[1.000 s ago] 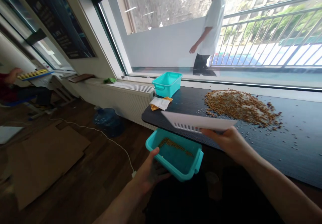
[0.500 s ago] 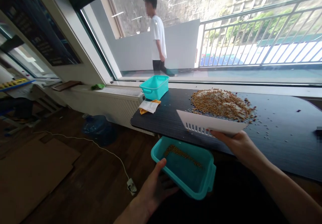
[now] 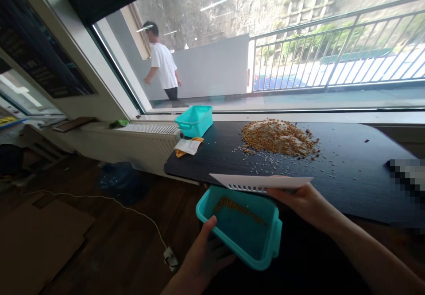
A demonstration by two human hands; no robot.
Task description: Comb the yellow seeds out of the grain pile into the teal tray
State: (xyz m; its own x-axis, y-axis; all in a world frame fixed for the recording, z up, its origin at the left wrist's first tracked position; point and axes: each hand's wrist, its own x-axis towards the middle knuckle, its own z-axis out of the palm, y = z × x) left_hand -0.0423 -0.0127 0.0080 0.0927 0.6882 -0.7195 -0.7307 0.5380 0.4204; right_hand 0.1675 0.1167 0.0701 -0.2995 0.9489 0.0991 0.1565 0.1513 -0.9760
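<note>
My left hand is closed on the near left side of a teal plastic basin, thumb over the rim and fingers underneath. A band of tan beans lies on the basin's floor. In my right hand is a thin white slotted board, gripped along its near edge and seen almost edge-on. It is above the table's front edge, over the far side of the basin. Behind it, a heap of beans mixed with white grains is piled on the dark table, with loose white grains scattered in front.
A second teal basin stands at the table's far left corner, by a folded white and orange cloth. A radiator runs left under the window. A white cable with a socket and a blue water jug are on the floor.
The white board has moved back from the heap toward me and tilted nearly edge-on, exposing scattered grains. The person outside has walked left. My left hand still holds the basin.
</note>
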